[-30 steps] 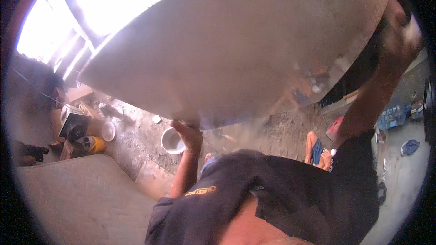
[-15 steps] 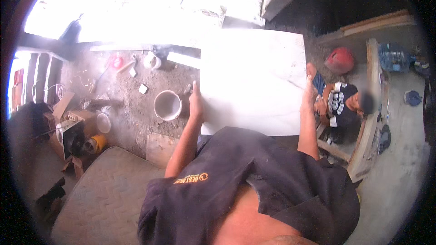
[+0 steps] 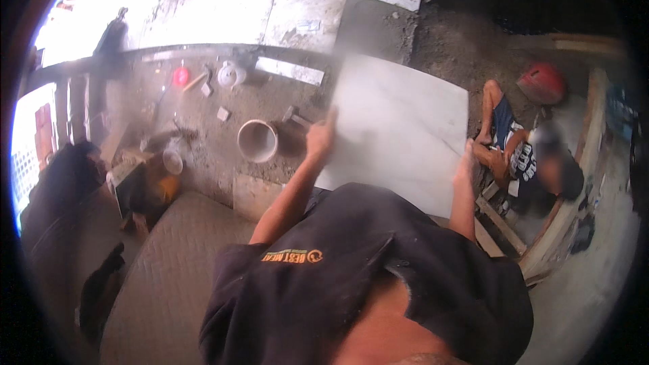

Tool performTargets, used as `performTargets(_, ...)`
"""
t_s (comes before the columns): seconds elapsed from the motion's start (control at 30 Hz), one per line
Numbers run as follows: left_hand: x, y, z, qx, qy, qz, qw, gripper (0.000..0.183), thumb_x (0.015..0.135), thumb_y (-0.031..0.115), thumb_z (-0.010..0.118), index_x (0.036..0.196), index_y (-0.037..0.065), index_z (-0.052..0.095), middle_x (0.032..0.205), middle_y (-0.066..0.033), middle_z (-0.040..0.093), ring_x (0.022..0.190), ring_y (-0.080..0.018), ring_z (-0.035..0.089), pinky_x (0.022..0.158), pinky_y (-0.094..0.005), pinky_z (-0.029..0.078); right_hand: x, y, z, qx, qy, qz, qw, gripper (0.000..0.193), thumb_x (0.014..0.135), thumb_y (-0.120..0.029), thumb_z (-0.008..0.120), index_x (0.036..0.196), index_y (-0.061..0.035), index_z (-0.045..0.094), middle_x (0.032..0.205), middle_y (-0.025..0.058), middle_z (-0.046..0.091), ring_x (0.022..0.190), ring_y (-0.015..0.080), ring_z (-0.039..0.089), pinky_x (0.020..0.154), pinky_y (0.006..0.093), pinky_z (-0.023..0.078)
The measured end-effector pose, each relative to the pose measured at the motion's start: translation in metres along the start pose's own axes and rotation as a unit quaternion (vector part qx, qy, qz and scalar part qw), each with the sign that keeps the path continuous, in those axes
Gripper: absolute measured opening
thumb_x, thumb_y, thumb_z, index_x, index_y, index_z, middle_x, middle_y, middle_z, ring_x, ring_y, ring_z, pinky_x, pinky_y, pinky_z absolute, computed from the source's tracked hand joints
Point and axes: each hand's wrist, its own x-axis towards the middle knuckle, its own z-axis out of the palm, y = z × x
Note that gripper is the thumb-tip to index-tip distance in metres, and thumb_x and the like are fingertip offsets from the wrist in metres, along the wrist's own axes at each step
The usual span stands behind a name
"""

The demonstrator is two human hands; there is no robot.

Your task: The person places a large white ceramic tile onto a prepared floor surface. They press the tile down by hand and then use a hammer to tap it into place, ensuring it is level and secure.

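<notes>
A large square white tile (image 3: 395, 128) with faint grey veins hangs in front of me, tilted away and downward. My left hand (image 3: 321, 136) grips its left edge, fingers wrapped over the rim. At the right edge, near the lower corner, my right hand (image 3: 465, 162) clamps it. My dark shirt (image 3: 351, 277) fills the lower middle of the view and hides the tile's near edge.
A person in a patterned shirt (image 3: 524, 162) crouches just right of the tile. A white bucket (image 3: 257, 140) stands on the dirty floor left of it. A red helmet (image 3: 542, 81), a textured grey slab (image 3: 169, 270), wooden planks (image 3: 581, 182) and scattered tools lie around.
The tile, held overhead close to the camera a second ago, has come down and away from me; it now hangs lower, out in front, in both hands.
</notes>
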Motion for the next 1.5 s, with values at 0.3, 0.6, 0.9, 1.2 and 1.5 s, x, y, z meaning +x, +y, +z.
performTargets(0.3,0.004,0.057,0.136,0.01,-0.096,-0.07,0.993,0.09,0.093,0.075,0.042,0.111,-0.009,0.07,0.112,-0.0326,0.069,0.114,-0.0454,0.064,0.101,-0.0483,0.045,0.131,-0.028,-0.106,-0.128,0.114,0.02,0.985,0.077,0.095,-0.062,0.057,0.136,0.0028,0.06,0.136,0.0169,0.061,0.118,0.0282,0.061,0.102,0.0401,0.046)
performTargets(0.6,0.005,0.097,0.153,0.066,-0.046,-0.057,0.995,0.086,0.095,0.073,0.04,0.1,-0.007,0.07,0.102,-0.031,0.07,0.106,-0.0448,0.065,0.094,-0.0485,0.046,0.161,-0.017,-0.109,-0.176,0.006,0.093,0.98,0.082,0.096,-0.068,0.049,0.142,-0.0009,0.056,0.143,0.02,0.056,0.128,0.0308,0.054,0.11,0.042,0.038)
performTargets(0.9,0.012,0.138,0.167,0.083,-0.04,-0.007,0.996,0.081,0.096,0.07,0.041,0.105,-0.005,0.071,0.102,-0.0314,0.069,0.106,-0.0449,0.065,0.094,-0.0475,0.047,0.179,0.007,-0.136,-0.132,0.051,0.073,0.987,0.079,0.098,-0.066,0.048,0.137,0.0019,0.059,0.134,0.0199,0.062,0.12,0.0317,0.059,0.104,0.0424,0.044)
performTargets(1.2,0.012,0.161,0.174,0.113,-0.055,0.029,0.992,0.079,0.098,0.066,0.043,0.109,-0.007,0.07,0.106,-0.0305,0.07,0.11,-0.043,0.065,0.096,-0.0459,0.046,0.138,-0.017,-0.113,-0.125,0.103,0.039,0.986,0.081,0.097,-0.065,0.051,0.124,0.0107,0.064,0.121,0.0213,0.067,0.107,0.0305,0.065,0.095,0.0411,0.05)
performTargets(1.5,0.057,0.126,0.142,0.087,0.008,-0.02,0.996,0.075,0.097,0.063,0.047,0.107,-0.008,0.069,0.099,-0.0277,0.07,0.1,-0.0364,0.066,0.092,-0.0437,0.047,0.154,0.002,-0.051,-0.085,0.03,0.082,0.993,0.08,0.098,-0.063,0.051,0.128,0.0097,0.061,0.121,0.021,0.066,0.106,0.029,0.065,0.093,0.041,0.051)
